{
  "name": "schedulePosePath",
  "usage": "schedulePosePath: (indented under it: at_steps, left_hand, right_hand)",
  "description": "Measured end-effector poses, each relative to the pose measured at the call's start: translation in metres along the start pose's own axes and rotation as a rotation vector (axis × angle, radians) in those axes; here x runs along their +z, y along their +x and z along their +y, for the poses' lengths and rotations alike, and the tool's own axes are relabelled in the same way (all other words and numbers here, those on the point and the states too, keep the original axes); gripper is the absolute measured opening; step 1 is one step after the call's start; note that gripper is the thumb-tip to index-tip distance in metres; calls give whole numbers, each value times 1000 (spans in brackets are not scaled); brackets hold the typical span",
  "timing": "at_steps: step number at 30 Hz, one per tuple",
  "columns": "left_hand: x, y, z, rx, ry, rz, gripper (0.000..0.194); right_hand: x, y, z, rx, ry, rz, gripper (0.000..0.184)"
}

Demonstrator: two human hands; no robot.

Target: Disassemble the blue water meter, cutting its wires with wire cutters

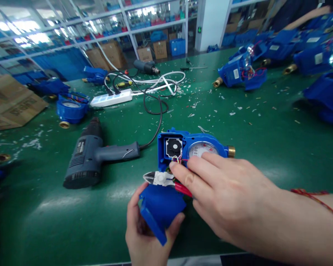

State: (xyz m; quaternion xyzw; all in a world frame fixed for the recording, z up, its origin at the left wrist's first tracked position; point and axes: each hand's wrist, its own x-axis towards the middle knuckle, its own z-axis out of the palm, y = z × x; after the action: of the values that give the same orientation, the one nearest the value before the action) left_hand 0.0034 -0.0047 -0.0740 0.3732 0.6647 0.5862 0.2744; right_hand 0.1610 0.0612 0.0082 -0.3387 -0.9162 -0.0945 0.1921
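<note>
An opened blue water meter [188, 146] with a round dial and brass ends lies on the green table [266, 140]. My right hand [227, 188] rests over it, closed round red-handled side cutters [162, 178] whose jaws point left beside the meter's coloured wires [177, 159]. My left hand [144, 236] sits at the table's near edge, gripping the meter's loose blue cover [159, 207] from below. A red string circles my right wrist.
A grey corded drill [94, 157] lies left of the meter. Behind it are a white power strip [111, 99] with tangled cables, more blue meters [238, 70] at left and right, cardboard boxes [11, 101], and white scraps scattered about.
</note>
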Motion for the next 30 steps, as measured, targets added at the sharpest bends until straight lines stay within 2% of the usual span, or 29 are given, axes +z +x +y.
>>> schedulePosePath:
  at_steps: [2, 5, 10, 14, 15, 17, 21, 24, 27, 30]
  left_hand:
    - [0, 3, 2, -99, -28, -34, 80]
    - [-3, 8, 1, -207, -93, -103, 87]
    - [-8, 10, -6, -282, -205, -197, 100]
    - [-18, 12, -8, -422, -418, -379, 119]
    - [-22, 14, -9, -451, -456, -425, 120]
    - [-29, 20, -9, -477, -465, -493, 109]
    - [-37, 39, -6, -355, -251, -664, 71]
    - [-31, 47, 3, -175, 40, -741, 49]
    - [-21, 46, 11, 18, 330, -709, 32]
    - [-17, 42, 13, 172, 409, -704, 12]
  right_hand:
    - [-4, -3, 2, 70, 57, 59, 38]
    - [-7, -8, 5, 163, 158, 80, 41]
    - [-8, -28, 16, 236, 309, 126, 46]
    - [-7, -60, 38, 408, 223, 227, 40]
    - [-4, -71, 44, 466, 189, 228, 39]
    - [4, -93, 58, 585, 103, 161, 43]
    - [36, -131, 77, 738, -73, -110, 54]
    - [55, -141, 80, 744, -118, -163, 55]
    - [52, -136, 78, 690, -67, -48, 50]
    - [30, -123, 70, 601, 16, 220, 35]
